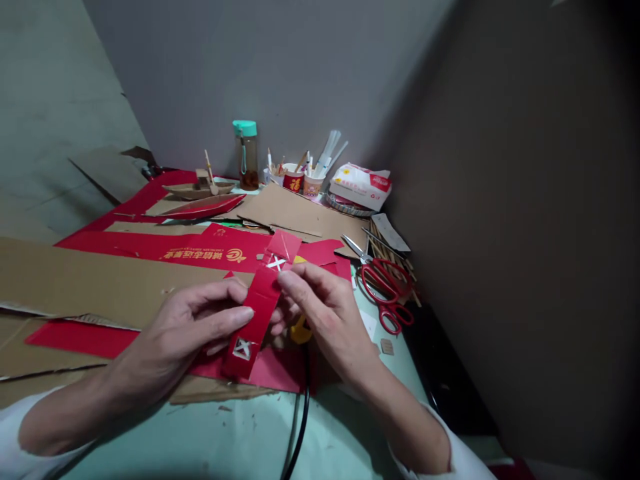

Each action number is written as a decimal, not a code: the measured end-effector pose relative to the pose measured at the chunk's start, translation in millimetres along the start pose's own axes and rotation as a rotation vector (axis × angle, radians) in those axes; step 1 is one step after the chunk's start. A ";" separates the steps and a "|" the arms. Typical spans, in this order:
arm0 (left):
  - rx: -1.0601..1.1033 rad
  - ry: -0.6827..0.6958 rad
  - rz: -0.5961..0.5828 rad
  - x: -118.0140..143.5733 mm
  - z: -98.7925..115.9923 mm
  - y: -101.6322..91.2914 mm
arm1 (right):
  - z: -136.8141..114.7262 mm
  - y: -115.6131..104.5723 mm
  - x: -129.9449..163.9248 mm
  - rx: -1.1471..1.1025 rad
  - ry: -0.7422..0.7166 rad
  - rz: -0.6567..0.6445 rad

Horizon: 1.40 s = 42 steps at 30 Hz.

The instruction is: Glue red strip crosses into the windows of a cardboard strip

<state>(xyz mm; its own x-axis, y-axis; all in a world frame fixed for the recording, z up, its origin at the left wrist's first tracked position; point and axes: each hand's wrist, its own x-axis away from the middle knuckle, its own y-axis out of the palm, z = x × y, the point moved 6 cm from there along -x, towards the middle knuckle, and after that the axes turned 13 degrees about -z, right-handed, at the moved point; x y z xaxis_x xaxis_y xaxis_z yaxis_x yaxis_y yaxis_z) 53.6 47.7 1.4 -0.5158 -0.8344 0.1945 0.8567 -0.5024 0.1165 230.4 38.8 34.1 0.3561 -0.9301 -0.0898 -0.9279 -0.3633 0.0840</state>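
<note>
both hands gripping a red card strip over a cluttered craft table

the left hand (193, 327) is pinching the red card strip (257, 303) from its left edge, thumb and forefinger closing together on the card near its middle. the right hand (325, 313) is pinching the same strip from the other side, its fingertips (290, 280) pressing on the upper part. the strip is being held slanted just above the table, its top leaning away and to the right, in front of the person and between the two hands. a white-edged cross-shaped cut-out is showing near each end of the strip.

below the hands a larger red sheet (280, 373) is lying on brown cardboard (75, 280), which is covering the left half of the pale green table (240, 440). a black cable (300, 420) is running out from under the hands toward the near edge. a small yellow object (300, 331) is sitting behind the right hand; what it is cannot be told.

red-handled scissors (387, 287) are lying just right of the right hand, apart from it. at the far edge are standing a bottle with a teal cap (245, 155), cups of pens and sticks (300, 177), a tissue pack (361, 185) and a cardboard boat model (200, 188).
</note>
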 end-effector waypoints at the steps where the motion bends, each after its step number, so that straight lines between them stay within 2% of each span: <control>1: 0.018 0.016 0.024 0.4 2.8 -0.7 | -3.9 -4.5 2.3 0.113 -0.057 0.051; 4: 0.073 0.052 0.078 0.9 11.1 -2.0 | -17.4 -15.1 11.8 0.512 -0.252 0.217; 6: 0.079 0.058 0.079 0.8 14.4 -1.8 | -25.3 -15.1 17.5 0.749 -0.380 0.284; 10: 0.034 0.067 0.025 0.4 13.6 -0.8 | -41.3 2.3 28.8 1.217 -0.707 0.336; 13: 0.029 0.040 -0.082 -1.5 7.6 3.8 | -42.0 9.0 30.5 1.383 -0.782 0.323; 17: 0.045 0.015 -0.172 -4.6 5.5 9.6 | -33.0 5.2 26.9 1.415 -0.771 0.279; 25: 0.070 0.016 -0.176 -6.1 13.0 13.8 | -35.6 7.1 25.4 1.431 -0.798 0.352; 28: 0.075 0.040 -0.166 -5.3 16.1 12.8 | -33.1 8.5 23.4 1.387 -0.760 0.310; 37: -0.007 0.048 -0.167 -7.5 15.3 7.4 | -3.4 0.7 21.3 1.313 -0.553 0.186; 42: -0.112 0.033 -0.172 -7.7 19.8 4.8 | -2.9 5.5 17.7 1.301 -0.555 0.141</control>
<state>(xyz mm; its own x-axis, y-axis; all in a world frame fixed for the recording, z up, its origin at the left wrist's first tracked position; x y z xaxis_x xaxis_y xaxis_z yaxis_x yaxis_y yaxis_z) 61.7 56.2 19.8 -0.6557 -0.7402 0.1492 0.7517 -0.6586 0.0362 231.9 20.2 35.9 0.4467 -0.7023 -0.5543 -0.4981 0.3194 -0.8061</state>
